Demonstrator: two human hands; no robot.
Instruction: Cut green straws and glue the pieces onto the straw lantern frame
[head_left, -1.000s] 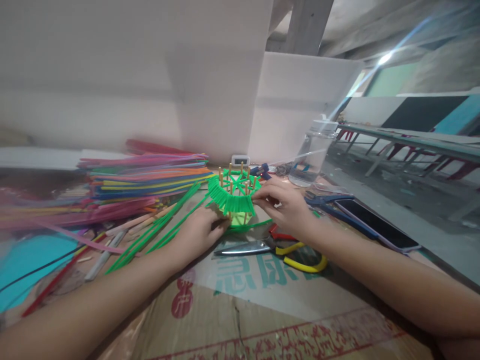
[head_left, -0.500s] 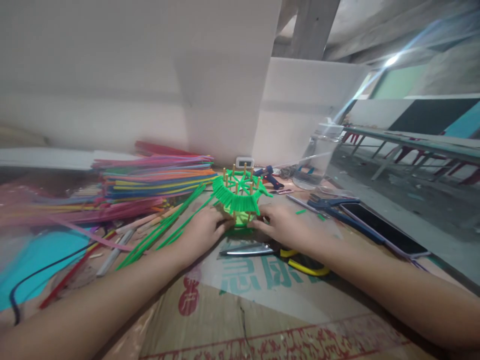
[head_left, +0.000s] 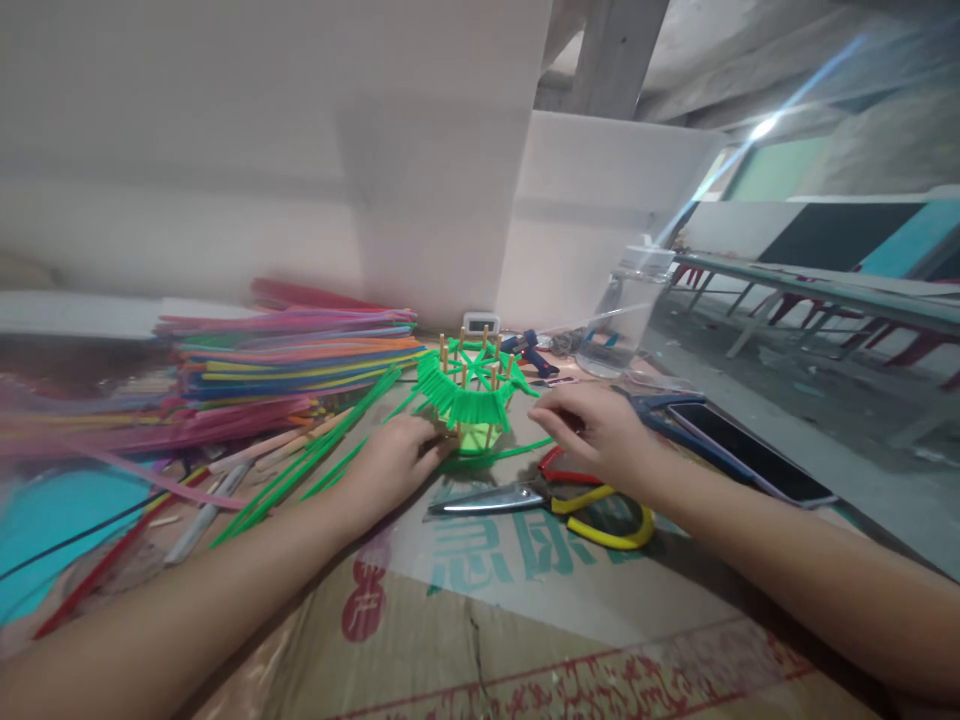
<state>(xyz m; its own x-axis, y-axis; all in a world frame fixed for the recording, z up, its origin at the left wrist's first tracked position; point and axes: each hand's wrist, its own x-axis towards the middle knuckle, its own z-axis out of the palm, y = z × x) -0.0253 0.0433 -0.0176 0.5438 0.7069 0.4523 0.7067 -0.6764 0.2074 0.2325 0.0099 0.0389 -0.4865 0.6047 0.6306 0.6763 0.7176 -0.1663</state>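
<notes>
A small round structure (head_left: 480, 405) of thin wooden sticks, wrapped at the top in bright green pipe cleaner, stands upright in front of me. My left hand (head_left: 401, 455) is closed at its lower left side, thumb and fingers gripping near the base. From the base a green pipe cleaner (head_left: 525, 449) runs out to the right, up to my right hand (head_left: 600, 430). That hand's fingers are curled in a pinch, apart from the structure; the strip's end is hidden there. Scissors (head_left: 495, 501) with red and yellow handles lie just in front, partly under my right hand.
Bundles of coloured pipe cleaners (head_left: 300, 365) lie at the left, with loose green ones (head_left: 307, 455) nearer. Behind are a small white digital clock (head_left: 481, 322) and a blue glue gun (head_left: 531, 352). A clear plastic container (head_left: 619, 315) and a phone (head_left: 750, 452) sit at the right.
My right hand has moved away from the structure, to the right and slightly up. A green strip now shows stretched between the base and that hand. My left hand stays at the structure.
</notes>
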